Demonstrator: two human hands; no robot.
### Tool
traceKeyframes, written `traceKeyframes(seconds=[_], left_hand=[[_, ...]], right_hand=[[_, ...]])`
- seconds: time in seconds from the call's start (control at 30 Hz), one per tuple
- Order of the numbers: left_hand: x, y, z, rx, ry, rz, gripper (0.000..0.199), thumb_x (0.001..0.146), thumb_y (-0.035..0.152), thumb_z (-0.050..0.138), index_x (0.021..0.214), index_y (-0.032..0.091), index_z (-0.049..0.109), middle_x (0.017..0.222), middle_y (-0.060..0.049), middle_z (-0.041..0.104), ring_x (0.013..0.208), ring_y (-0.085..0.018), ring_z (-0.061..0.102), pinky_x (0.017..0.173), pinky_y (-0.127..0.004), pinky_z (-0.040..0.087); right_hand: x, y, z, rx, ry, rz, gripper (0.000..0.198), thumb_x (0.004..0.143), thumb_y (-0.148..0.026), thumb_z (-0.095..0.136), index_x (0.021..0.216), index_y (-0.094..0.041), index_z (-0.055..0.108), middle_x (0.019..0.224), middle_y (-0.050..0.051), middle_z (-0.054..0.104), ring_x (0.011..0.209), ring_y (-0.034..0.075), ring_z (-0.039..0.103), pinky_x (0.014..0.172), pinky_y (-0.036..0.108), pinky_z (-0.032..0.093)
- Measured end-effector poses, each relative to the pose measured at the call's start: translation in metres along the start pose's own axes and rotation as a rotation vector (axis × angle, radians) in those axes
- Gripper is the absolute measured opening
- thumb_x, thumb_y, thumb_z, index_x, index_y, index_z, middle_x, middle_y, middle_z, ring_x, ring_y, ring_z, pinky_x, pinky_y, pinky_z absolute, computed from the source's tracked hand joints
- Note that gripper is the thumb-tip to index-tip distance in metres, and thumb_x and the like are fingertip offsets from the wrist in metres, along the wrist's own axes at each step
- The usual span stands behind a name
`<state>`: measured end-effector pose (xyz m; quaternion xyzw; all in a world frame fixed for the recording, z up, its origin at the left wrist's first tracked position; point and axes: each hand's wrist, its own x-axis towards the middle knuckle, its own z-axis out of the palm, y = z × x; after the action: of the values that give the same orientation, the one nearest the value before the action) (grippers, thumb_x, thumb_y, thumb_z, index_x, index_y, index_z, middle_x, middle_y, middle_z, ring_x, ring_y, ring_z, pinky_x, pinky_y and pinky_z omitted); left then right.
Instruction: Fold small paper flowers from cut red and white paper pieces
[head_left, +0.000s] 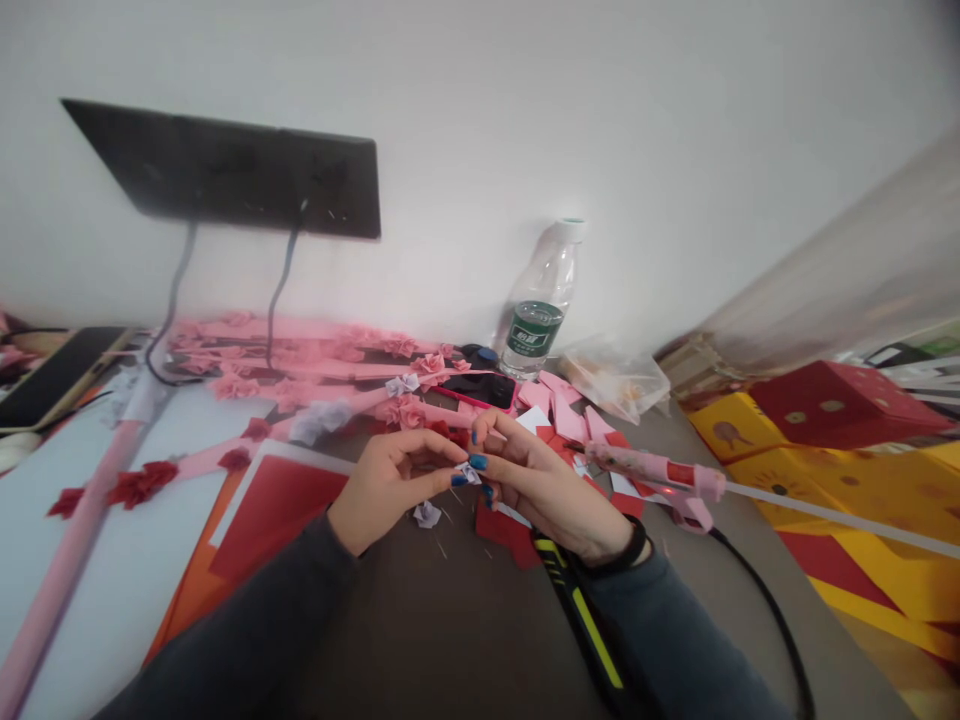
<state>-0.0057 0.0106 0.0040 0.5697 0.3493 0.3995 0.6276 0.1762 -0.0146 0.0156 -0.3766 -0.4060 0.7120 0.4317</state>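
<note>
Between my fingertips is a small white paper flower [470, 473], partly covered by the fingers. My left hand [394, 478] pinches it from the left. From the other side my right hand [532, 475] grips it with thumb and fingers, a dark band around the wrist. Just below my left hand, a second white paper flower [427, 514] lies on the grey table [420, 620]. Under my right hand and wrist are red paper pieces [510, 535] and a black-and-yellow utility knife [581, 610].
A pink glue gun [652, 470] with a glue stick and cable lies at right. Behind stand a water bottle [534, 325] and a phone [484, 388]. Pink rods with paper flowers [142, 484] spread left, near red sheets [281, 510]. Yellow boxes [847, 500] stand far right.
</note>
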Motion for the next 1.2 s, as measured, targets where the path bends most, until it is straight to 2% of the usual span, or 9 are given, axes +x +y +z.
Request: traceKeyframes(seconds=[0.1, 0.2, 0.33, 0.47, 0.57, 0.7, 0.8, 1.03, 1.2], left_hand=[[0.002, -0.004, 0.000, -0.118, 0.014, -0.031, 0.009, 0.076, 0.016, 0.078, 0.084, 0.016, 0.074, 0.082, -0.003, 0.075, 0.074, -0.013, 0.068, 0.071, -0.022, 0.056], [0.003, -0.009, -0.002, -0.254, 0.030, -0.087, 0.019, 0.078, 0.023, 0.079, 0.095, 0.018, 0.073, 0.094, -0.004, 0.074, 0.082, -0.013, 0.068, 0.072, -0.022, 0.056], [0.004, -0.013, -0.003, -0.323, 0.038, -0.149, 0.025, 0.076, 0.023, 0.081, 0.099, 0.018, 0.074, 0.098, -0.005, 0.073, 0.088, -0.014, 0.068, 0.075, -0.021, 0.056], [0.004, -0.015, -0.003, -0.332, 0.078, -0.139, 0.023, 0.071, 0.021, 0.084, 0.091, 0.017, 0.075, 0.090, -0.003, 0.074, 0.081, -0.012, 0.067, 0.072, -0.019, 0.055], [0.003, -0.014, -0.003, -0.297, 0.067, -0.134, 0.023, 0.072, 0.020, 0.084, 0.094, 0.017, 0.077, 0.092, -0.004, 0.076, 0.085, -0.013, 0.068, 0.072, -0.019, 0.055], [0.002, -0.012, -0.003, -0.292, 0.037, -0.185, 0.029, 0.075, 0.024, 0.082, 0.104, 0.019, 0.079, 0.097, -0.007, 0.078, 0.085, -0.015, 0.071, 0.073, -0.021, 0.057], [0.002, -0.011, -0.004, -0.295, 0.047, -0.221, 0.028, 0.078, 0.030, 0.080, 0.104, 0.021, 0.079, 0.095, -0.007, 0.079, 0.084, -0.016, 0.073, 0.074, -0.022, 0.058], [0.002, -0.013, -0.005, -0.253, 0.088, -0.224, 0.028, 0.075, 0.033, 0.082, 0.101, 0.022, 0.081, 0.096, -0.007, 0.080, 0.080, -0.014, 0.072, 0.074, -0.022, 0.059], [0.001, -0.011, -0.006, -0.221, 0.042, -0.218, 0.033, 0.075, 0.042, 0.081, 0.099, 0.019, 0.082, 0.086, -0.008, 0.080, 0.073, -0.015, 0.072, 0.071, -0.023, 0.059]], right_hand=[[0.002, 0.004, 0.001, 0.004, 0.059, -0.065, 0.029, 0.080, -0.040, 0.077, 0.086, -0.022, 0.056, 0.075, -0.004, 0.052, 0.057, 0.008, 0.045, 0.050, 0.019, 0.039], [0.004, 0.005, 0.001, -0.063, 0.146, -0.167, 0.026, 0.085, -0.045, 0.069, 0.089, -0.022, 0.057, 0.073, -0.004, 0.049, 0.059, 0.010, 0.046, 0.054, 0.022, 0.039], [0.004, 0.005, 0.000, -0.423, 0.237, -0.409, 0.014, 0.090, -0.033, 0.062, 0.086, -0.020, 0.057, 0.074, -0.002, 0.054, 0.063, 0.012, 0.048, 0.058, 0.024, 0.039], [0.003, 0.008, 0.003, -0.708, 0.237, -0.509, 0.003, 0.089, -0.019, 0.060, 0.086, -0.020, 0.059, 0.077, 0.000, 0.057, 0.068, 0.014, 0.052, 0.061, 0.026, 0.041], [0.003, 0.009, 0.005, -0.849, 0.255, -0.582, 0.009, 0.087, -0.013, 0.061, 0.081, -0.020, 0.060, 0.076, 0.000, 0.055, 0.067, 0.014, 0.051, 0.061, 0.026, 0.040], [0.003, 0.007, 0.003, -0.905, 0.325, -0.597, 0.012, 0.088, -0.010, 0.059, 0.080, -0.019, 0.060, 0.075, 0.000, 0.055, 0.065, 0.014, 0.051, 0.060, 0.026, 0.040], [0.003, 0.006, 0.003, -0.908, 0.342, -0.615, 0.011, 0.088, -0.009, 0.057, 0.084, -0.019, 0.059, 0.076, 0.000, 0.056, 0.066, 0.014, 0.051, 0.060, 0.026, 0.042], [0.002, 0.006, 0.002, -1.001, 0.264, -0.670, 0.018, 0.086, -0.002, 0.056, 0.082, -0.020, 0.058, 0.079, 0.000, 0.055, 0.068, 0.014, 0.051, 0.061, 0.025, 0.042], [0.000, 0.005, 0.000, -1.011, 0.191, -0.684, 0.018, 0.086, -0.002, 0.055, 0.085, -0.020, 0.059, 0.084, 0.002, 0.058, 0.076, 0.015, 0.055, 0.066, 0.026, 0.044]])
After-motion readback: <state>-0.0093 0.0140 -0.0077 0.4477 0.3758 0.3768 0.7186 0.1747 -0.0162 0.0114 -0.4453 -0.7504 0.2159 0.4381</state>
